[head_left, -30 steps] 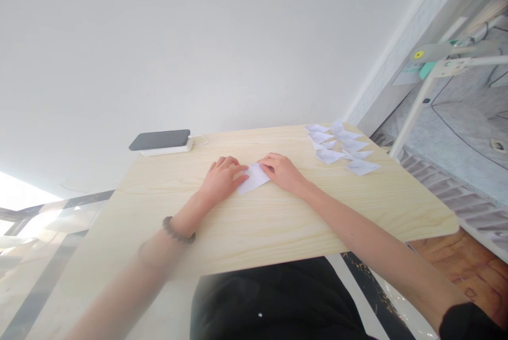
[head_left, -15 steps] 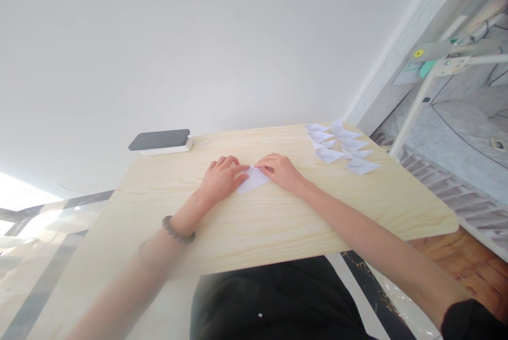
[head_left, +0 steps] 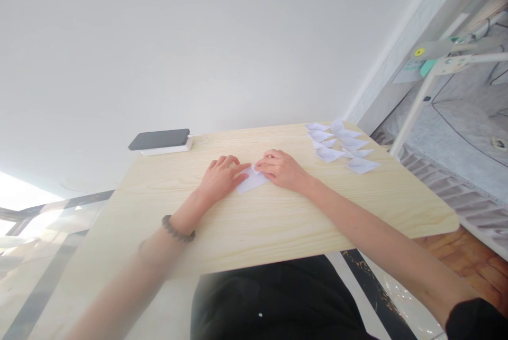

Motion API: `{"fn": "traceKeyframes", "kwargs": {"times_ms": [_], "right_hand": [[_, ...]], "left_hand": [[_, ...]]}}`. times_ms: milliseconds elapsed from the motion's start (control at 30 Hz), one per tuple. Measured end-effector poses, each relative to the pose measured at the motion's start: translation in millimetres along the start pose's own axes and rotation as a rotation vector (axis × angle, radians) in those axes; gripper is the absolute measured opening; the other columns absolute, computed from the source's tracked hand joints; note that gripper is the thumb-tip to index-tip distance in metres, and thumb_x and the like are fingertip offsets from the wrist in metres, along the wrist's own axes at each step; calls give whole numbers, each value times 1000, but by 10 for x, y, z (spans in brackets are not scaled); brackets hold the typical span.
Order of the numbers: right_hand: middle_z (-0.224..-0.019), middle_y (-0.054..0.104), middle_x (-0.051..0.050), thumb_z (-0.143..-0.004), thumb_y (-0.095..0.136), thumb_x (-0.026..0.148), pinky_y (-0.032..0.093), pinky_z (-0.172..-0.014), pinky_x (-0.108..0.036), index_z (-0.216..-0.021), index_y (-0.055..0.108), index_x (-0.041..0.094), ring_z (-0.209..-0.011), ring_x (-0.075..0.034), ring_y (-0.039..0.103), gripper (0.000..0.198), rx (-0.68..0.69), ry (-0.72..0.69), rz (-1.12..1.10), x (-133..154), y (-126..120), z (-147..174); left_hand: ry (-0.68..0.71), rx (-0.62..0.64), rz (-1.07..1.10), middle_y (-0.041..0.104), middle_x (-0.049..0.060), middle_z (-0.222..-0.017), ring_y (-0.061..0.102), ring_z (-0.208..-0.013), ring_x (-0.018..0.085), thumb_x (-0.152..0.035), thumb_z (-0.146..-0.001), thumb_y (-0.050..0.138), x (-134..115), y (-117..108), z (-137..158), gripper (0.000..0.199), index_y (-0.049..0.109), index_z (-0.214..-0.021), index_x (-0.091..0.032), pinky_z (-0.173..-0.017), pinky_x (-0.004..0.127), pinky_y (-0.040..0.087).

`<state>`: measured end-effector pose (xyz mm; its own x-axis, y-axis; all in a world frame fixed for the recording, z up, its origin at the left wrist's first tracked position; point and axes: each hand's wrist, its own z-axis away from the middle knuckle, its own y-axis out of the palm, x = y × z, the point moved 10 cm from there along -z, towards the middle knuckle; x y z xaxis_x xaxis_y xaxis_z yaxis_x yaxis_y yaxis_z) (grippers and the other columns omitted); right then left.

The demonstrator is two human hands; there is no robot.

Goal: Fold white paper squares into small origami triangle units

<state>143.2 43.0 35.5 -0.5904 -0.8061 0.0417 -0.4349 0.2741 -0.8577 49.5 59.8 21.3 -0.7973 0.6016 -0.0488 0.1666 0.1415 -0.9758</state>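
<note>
A small sheet of white paper [head_left: 251, 181] lies on the light wooden table, with a little folded flap at its upper edge. My left hand [head_left: 223, 177] holds the paper's left side, thumb and forefinger pressed on it; a dark beaded bracelet circles that wrist. My right hand [head_left: 282, 171] has its fingers closed on the flap at the upper right of the paper. The right fingers cover part of the sheet's right side.
Several folded white paper pieces [head_left: 328, 155] stand in two rows at the table's [head_left: 222, 245] back right. A dark phone [head_left: 161, 139] rests on a white block at the back left, with a short white cable. A white metal frame [head_left: 415, 102] rises beyond the right edge.
My right hand has shifted its grip on the paper, and a small flap now shows at the upper edge. The left hand has hardly moved.
</note>
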Motion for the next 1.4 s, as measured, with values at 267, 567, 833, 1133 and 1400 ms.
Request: {"fn": "traceKeyframes", "kwargs": {"times_ms": [267,567,833,1133,1400], "right_hand": [[-100,65,-1,-82,44,14,37,-81,-35,-96,64,20,-98,-20,44,25,15,-30,22,67,-28,-11],[-97,66,-2,-78,47,11,35,-83,-37,-96,64,22,-102,-21,43,27,20,-38,2,95,-45,-13],[-96,67,1,-73,48,12,32,-87,-38,-89,66,21,-103,-23,42,25,45,-33,42,139,-32,-7],[-81,69,-1,-73,47,13,29,-91,-40,-77,68,22,-101,-22,49,23,31,-28,65,108,-29,-19],[-87,66,-4,-75,47,13,31,-86,-38,-94,65,21,-97,-21,46,27,32,25,71,65,-35,-15]], "left_hand": [[24,6,-41,48,4,-109,44,-99,21,-41,-88,32,-29,8,-8,35,44,-121,-38,-80,34,35],[17,5,-41,48,4,-109,43,-99,21,-39,-88,34,-40,-1,-7,33,47,-118,-38,-81,34,34],[31,15,-72,48,4,-110,44,-99,21,-41,-88,32,-55,-3,-9,34,47,-119,-37,-78,34,35],[5,35,-71,48,4,-111,44,-100,21,-42,-88,32,-25,19,-25,34,48,-118,-38,-79,34,34],[16,31,-52,48,4,-110,44,-99,21,-42,-87,33,-39,3,-28,34,48,-118,-38,-80,34,35]]}}
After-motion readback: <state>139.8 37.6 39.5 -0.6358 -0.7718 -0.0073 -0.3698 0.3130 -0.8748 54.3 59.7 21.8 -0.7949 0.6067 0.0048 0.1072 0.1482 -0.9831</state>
